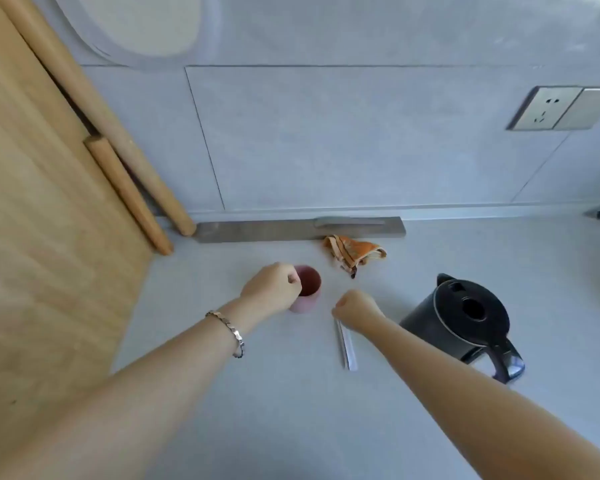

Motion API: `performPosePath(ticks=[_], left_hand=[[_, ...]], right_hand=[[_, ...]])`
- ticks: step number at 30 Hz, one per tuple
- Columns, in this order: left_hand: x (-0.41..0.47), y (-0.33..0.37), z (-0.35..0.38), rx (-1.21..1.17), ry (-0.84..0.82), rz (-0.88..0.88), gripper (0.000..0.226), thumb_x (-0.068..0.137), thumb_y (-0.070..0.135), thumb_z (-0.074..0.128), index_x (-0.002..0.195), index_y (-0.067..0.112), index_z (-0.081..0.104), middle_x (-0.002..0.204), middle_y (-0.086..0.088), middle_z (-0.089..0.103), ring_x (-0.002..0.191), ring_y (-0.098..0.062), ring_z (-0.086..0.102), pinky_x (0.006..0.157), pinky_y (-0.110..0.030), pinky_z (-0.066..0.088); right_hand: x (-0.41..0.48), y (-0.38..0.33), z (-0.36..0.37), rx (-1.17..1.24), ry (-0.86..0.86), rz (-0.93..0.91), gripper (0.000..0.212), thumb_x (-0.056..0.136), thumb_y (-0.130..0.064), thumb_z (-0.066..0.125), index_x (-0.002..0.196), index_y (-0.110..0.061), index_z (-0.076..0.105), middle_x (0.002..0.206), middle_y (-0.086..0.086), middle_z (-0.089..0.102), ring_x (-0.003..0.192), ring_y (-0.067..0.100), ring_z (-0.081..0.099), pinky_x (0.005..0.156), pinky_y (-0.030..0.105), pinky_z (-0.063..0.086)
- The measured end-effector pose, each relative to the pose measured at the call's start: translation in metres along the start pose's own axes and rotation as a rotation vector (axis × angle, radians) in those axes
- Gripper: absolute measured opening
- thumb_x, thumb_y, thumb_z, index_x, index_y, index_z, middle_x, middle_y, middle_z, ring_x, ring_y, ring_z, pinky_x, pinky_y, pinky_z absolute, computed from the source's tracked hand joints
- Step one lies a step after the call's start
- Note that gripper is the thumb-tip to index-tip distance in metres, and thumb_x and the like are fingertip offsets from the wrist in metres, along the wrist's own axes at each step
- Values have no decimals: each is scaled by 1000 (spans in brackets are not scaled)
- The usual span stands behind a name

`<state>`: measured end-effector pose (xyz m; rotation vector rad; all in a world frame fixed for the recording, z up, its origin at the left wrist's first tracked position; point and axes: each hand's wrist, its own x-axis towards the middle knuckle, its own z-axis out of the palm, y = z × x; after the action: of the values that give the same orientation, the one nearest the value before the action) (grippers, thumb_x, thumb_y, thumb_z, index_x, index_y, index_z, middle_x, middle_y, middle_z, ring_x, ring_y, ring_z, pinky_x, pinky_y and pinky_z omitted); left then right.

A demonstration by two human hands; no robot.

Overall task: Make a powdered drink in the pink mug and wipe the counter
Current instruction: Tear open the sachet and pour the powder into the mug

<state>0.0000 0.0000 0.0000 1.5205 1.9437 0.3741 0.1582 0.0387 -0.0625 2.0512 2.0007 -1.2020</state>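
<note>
Pink mug (pixel 307 292) stands upright on the pale grey worktop (pixel 291 410), open top up, inside looks dark reddish. Left hand (pixel 272 289) curled against the mug's left wall, fingers (pixel 293 278) closed together at the rim; whether they actually grip the mug or just touch it, cannot tell. Silver bracelet (pixel 227 332) on the left wrist.

Right hand (pixel 355 310) just right of the mug, apart from it, fingers bunched shut in a loose fist. A thin white sachet (pixel 345 344) runs from under that fist back toward the camera, lying flat on the worktop; cannot tell if the fingers pinch its end or only cover it.

Right of the right fingers: black electric kettle (pixel 465 317), lid on, handle pointing toward the camera. Beyond both sets of fingers, toward the wall: crumpled orange cloth (pixel 355 252), and behind it a flat grey metal strip (pixel 291 230) along the wall base. Far left of the left fingers: wooden board (pixel 42 220) and two wooden rolling pins (pixel 129 192) leaning. Wall socket (pixel 548 107) up right on the tiled wall.
</note>
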Motion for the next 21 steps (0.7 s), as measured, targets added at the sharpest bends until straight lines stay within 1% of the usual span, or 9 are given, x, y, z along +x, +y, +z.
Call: performPosePath(ticks=[2,4,6,9,10,12,15,18,21], left_hand=[[3,-9,13,-34,-47,-8,21,77,7,39,62,16,51,87,-17,70,85,-34,66,79,-45,56],[0,-18,26,-19,-99,-44,22,78,7,38,60,16,48,89,-18,69,86,-34,66,79,-45,55],[1,-28,36,-34,-127,-57,21,78,6,38,61,13,48,98,-16,67,86,-35,66,79,-44,54],[2,-35,45,-43,-141,-52,22,77,4,40,58,13,48,118,-13,61,84,-31,67,78,-43,53],[3,-38,47,-56,-155,-61,22,77,4,40,59,12,50,117,-16,62,83,-29,68,77,-42,54],[6,-40,53,-88,-194,-80,21,78,4,40,62,9,53,102,-19,69,77,-28,68,77,-40,56],[9,-40,56,-150,-239,-123,25,81,5,40,61,10,54,85,-19,71,65,-24,63,64,-29,55],[9,-27,55,-325,-252,-197,15,86,13,45,75,13,55,78,0,62,58,-14,59,45,-17,40],[4,-8,49,-577,-243,-180,16,91,31,49,92,19,59,90,2,65,73,-9,64,59,-21,46]], right_hand=[[7,18,20,-5,9,106,23,87,-16,47,64,-9,47,68,6,50,61,21,48,55,24,38],[9,36,40,-2,-16,211,17,91,-23,46,88,-8,53,84,10,60,64,22,56,57,26,42],[11,43,54,-2,-16,264,20,92,-23,47,101,-6,52,98,14,65,80,27,65,66,30,49],[15,45,61,-26,49,298,30,91,-25,54,112,-4,54,111,15,63,100,31,63,76,36,51],[18,46,61,-19,40,304,32,91,-31,52,108,-4,57,107,14,64,96,31,63,74,35,49],[18,47,58,66,19,329,45,92,-47,41,82,-7,60,79,11,63,73,27,61,66,31,45],[17,51,45,210,25,319,44,91,-39,46,59,-9,52,52,5,52,48,19,52,57,27,44],[5,45,29,432,77,129,17,81,-27,68,75,-12,64,64,-2,62,55,12,57,55,23,47],[-24,29,1,588,63,-109,7,75,-27,75,76,-26,68,62,-13,67,50,0,60,44,8,45]])
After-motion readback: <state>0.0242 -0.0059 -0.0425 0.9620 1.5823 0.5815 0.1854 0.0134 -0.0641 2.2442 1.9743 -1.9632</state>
